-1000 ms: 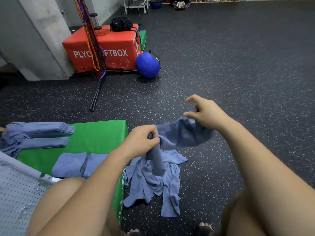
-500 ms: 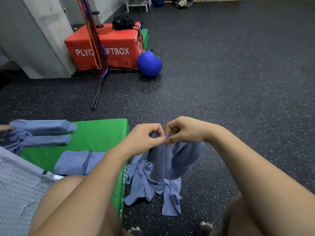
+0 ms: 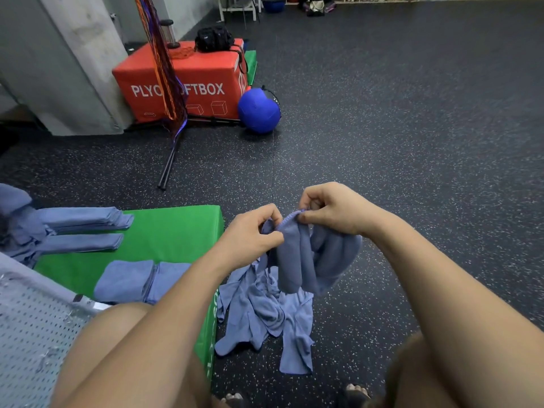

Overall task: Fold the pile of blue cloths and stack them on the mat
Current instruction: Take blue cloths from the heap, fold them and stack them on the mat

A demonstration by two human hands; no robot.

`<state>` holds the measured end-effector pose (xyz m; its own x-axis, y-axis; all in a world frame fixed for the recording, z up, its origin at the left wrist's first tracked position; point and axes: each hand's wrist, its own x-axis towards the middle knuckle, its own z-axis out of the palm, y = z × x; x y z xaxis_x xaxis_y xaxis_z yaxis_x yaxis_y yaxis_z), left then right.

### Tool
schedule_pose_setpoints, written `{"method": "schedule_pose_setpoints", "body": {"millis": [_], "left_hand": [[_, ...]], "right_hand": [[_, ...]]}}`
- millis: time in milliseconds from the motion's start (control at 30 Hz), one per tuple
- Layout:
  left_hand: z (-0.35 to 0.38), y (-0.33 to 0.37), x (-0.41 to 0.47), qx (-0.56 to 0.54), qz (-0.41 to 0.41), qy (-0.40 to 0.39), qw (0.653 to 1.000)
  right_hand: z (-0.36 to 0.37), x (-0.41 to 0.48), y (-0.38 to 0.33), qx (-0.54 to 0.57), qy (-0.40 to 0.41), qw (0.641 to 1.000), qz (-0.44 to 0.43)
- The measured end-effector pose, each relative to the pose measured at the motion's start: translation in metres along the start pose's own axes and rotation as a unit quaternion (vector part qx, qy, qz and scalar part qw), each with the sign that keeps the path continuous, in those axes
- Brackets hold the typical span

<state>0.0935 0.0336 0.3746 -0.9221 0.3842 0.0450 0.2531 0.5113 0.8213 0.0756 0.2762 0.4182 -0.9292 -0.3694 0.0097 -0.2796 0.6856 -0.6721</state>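
Both hands have drawn slightly apart: left hand and right hand pinch the blue cloth hem, finding corners, above the pile beside the green mat.

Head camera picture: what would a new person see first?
First, in the middle, the left hand and the right hand pinch the top edge of a blue cloth that hangs between them. Under it a crumpled pile of cloths lies on the dark floor, beside a bright green mat with folded cloths. Far back on the left stand a red box and a blue ball.
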Motion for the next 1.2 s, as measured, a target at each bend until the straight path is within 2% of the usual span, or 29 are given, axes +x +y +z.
{"method": "schedule_pose_setpoints", "body": {"millis": [267,567,867,967,1033,1100,1200], "left_hand": [[-0.002,0.003,0.003,-0.022,0.023,0.035,0.999],[-0.011,0.004,-0.003,-0.037,-0.006,-0.034,0.999],[-0.02,-0.001,-0.004,-0.021,-0.035,-0.044,0.998],[-0.02,0.001,-0.003,-0.041,-0.025,-0.005,0.999],[-0.019,0.004,-0.002,-0.062,-0.025,0.024,0.997],[-0.018,0.007,-0.001,-0.115,-0.035,0.026,0.992],[-0.017,0.012,-0.001,-0.16,-0.049,0.029,0.986]], "right_hand": [[0.015,-0.006,-0.018,-0.006,-0.033,0.999,-0.036],[0.001,-0.002,-0.006,-0.011,0.066,0.998,0.015],[-0.015,0.001,0.011,-0.054,0.157,0.982,0.085],[-0.012,-0.002,0.008,-0.067,0.123,0.987,0.073],[-0.004,-0.006,-0.002,-0.042,0.084,0.995,0.023],[0.005,-0.01,-0.018,-0.013,0.058,0.998,-0.027],[0.022,-0.01,-0.036,-0.017,0.046,0.997,-0.056]]}}
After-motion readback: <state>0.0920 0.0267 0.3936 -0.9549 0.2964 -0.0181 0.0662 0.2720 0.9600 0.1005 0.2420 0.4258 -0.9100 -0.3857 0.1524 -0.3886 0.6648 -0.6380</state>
